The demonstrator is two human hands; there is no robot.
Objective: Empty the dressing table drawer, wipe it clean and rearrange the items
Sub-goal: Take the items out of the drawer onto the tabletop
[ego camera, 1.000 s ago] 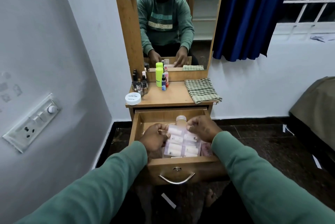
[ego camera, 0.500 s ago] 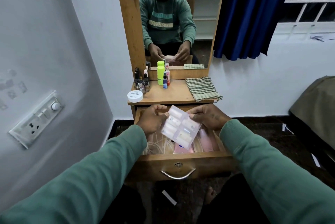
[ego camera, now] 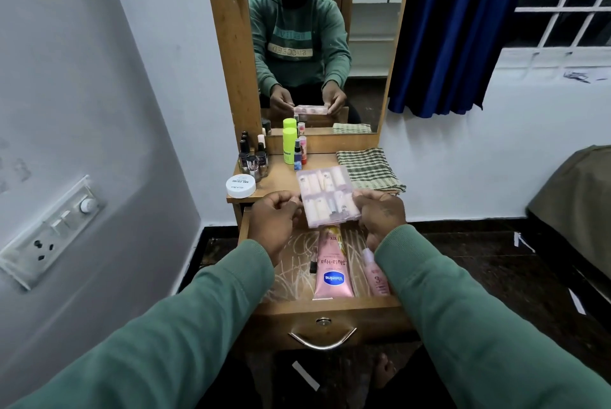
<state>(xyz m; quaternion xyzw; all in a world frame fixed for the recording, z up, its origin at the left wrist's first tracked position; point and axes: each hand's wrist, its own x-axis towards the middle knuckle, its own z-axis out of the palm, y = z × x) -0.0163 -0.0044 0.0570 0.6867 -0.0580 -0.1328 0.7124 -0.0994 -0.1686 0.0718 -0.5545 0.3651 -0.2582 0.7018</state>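
Observation:
A clear plastic box of false nails (ego camera: 327, 195) is held over the back of the open wooden drawer (ego camera: 327, 312), level with the dressing table top (ego camera: 281, 182). My left hand (ego camera: 272, 220) pinches its left edge and my right hand (ego camera: 380, 215) grips its right edge. Inside the drawer lie a pink Vaseline tube (ego camera: 332, 268), a small pink bottle (ego camera: 377, 274) and a small dark item (ego camera: 312, 264) on a patterned liner.
On the table top stand several nail polish bottles (ego camera: 253, 157), a white jar (ego camera: 240, 186), a green bottle (ego camera: 289, 145), small spray bottles (ego camera: 300, 154) and a folded checked cloth (ego camera: 368, 169). A mirror rises behind. A wall with a switchboard (ego camera: 49, 233) is left, a bed (ego camera: 575, 207) right.
Both hands lifted the nail box out of the drawer and carried it up toward the table top, uncovering the Vaseline tube and pink bottle beneath.

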